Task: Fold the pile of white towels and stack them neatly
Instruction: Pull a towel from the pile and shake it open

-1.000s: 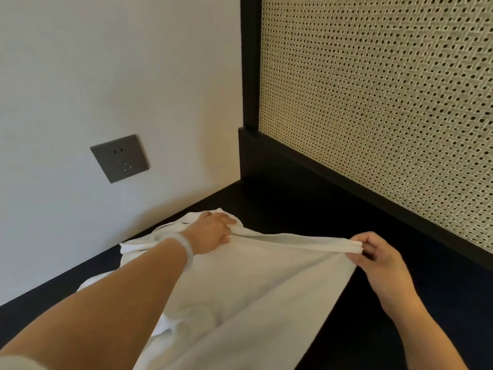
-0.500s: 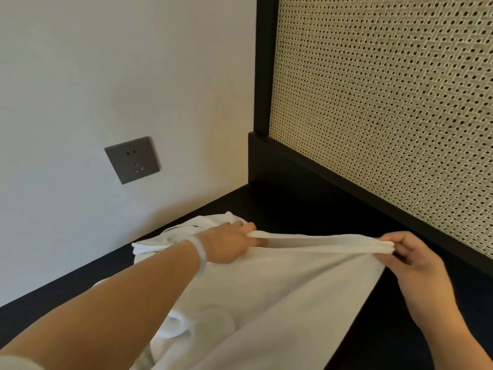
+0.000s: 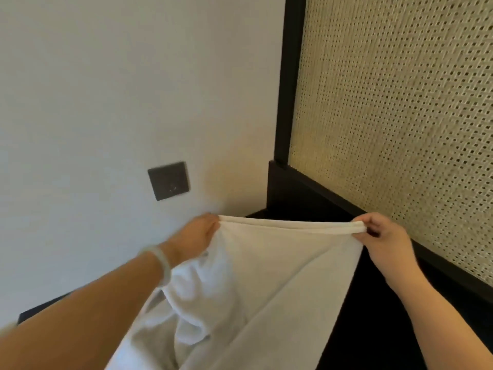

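A white towel [image 3: 266, 276] hangs stretched between both hands, its rolled top edge taut. The left hand [image 3: 196, 236] is clenched on the left corner, the right hand [image 3: 384, 236] pinches the right corner. The cloth drapes downward toward more bunched white fabric over the dark counter [image 3: 373, 329], in front of the rattan panel [image 3: 400, 116] and wall socket [image 3: 168, 180].

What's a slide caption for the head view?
Both hands, left and right, stretch a white towel taut by its top edge above the dark tabletop.
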